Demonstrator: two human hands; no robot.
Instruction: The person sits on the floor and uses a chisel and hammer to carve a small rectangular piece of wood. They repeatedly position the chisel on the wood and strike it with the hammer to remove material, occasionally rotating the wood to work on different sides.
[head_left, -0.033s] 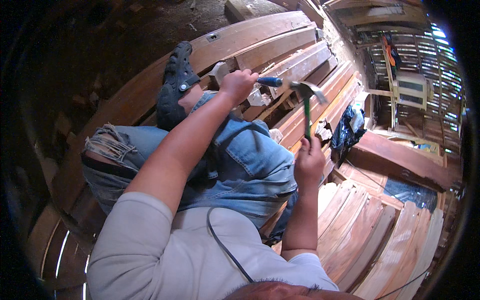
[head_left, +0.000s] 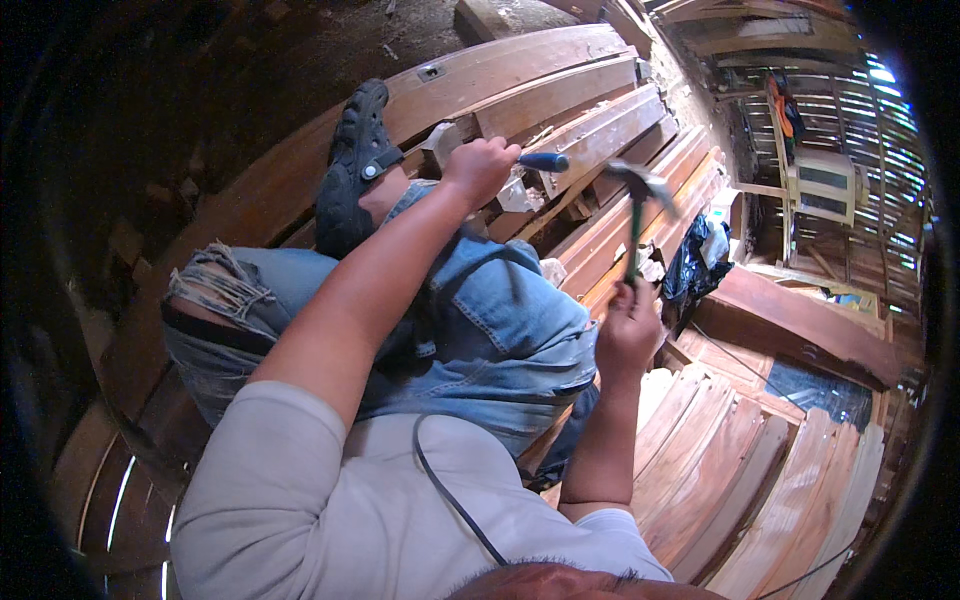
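Note:
My left hand is closed around a blue-handled chisel, its handle end pointing right. The blade is hidden behind the hand, above a wooden piece among long timbers. In my right hand is a claw hammer with a green handle, held upright. Its metal head is blurred by motion and stands apart from the chisel handle, to its right. Just left of my left hand a pale, block-like piece sits on the wood.
My dark clog rests on the timbers, and my jeans-clad leg lies between my arms. A black plastic bag is right of the hammer. More boards lie at lower right, below a thick reddish beam.
The hammer and my right hand have moved right, farther from the chisel's handle end. My left hand with the chisel stays nearly in place.

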